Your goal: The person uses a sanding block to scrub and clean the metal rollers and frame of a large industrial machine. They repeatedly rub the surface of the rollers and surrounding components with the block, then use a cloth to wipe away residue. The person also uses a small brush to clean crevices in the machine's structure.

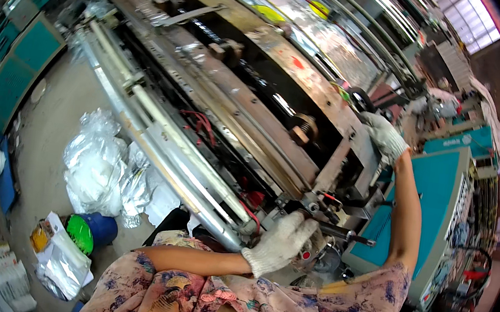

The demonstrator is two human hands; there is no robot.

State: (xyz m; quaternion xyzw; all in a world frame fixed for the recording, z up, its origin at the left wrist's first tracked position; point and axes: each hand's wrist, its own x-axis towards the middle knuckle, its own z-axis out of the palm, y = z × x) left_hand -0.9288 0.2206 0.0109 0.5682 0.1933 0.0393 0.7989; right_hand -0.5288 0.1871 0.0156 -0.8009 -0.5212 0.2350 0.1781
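Both hands wear pale knitted gloves and touch the right end of a long metal machine (251,99). My left hand (281,243) rests low at the near corner. Its fingers are bent together over a metal fitting beside a red button (306,255); what they grip is hidden. My right hand (385,136) reaches out farther, at the far corner of the end plate (362,147). Its fingers stretch to the left over the metal edge. A dark metal bar (347,234) sticks out just right of my left hand. Long pale rollers (164,138) run along the near side.
A teal cabinet (427,198) stands close on the right, another teal cabinet (21,69) at far left. Crumpled clear plastic (94,161) lies on the floor at left, near a blue bucket (100,228) with a green inside. Red wires (200,125) hang in the machine.
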